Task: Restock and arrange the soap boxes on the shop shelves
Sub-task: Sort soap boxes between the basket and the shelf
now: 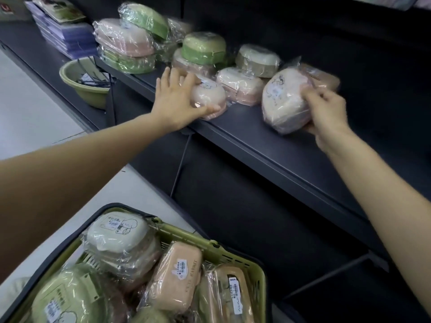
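Note:
Several plastic-wrapped soap boxes in pink, green and cream sit on the dark shelf [245, 134]. My left hand [177, 99] grips a pink soap box [208, 97] lying near the shelf's front edge, thumb under its near side. My right hand [326, 115] holds a larger pale pink soap box [283, 99], tilted up on its edge on the shelf. Behind it lies a tan box [324, 76], partly hidden. Another pink box [240, 86] lies between the two held ones. A green-on-pink stack [203, 48] stands further back.
A green basket [254, 266] at the bottom left holds several more wrapped soap boxes. A green basin [79, 80] with dark items sits on the lower ledge at left. Purple packs [65, 33] are stacked at the far left. The shelf right of my right hand is bare.

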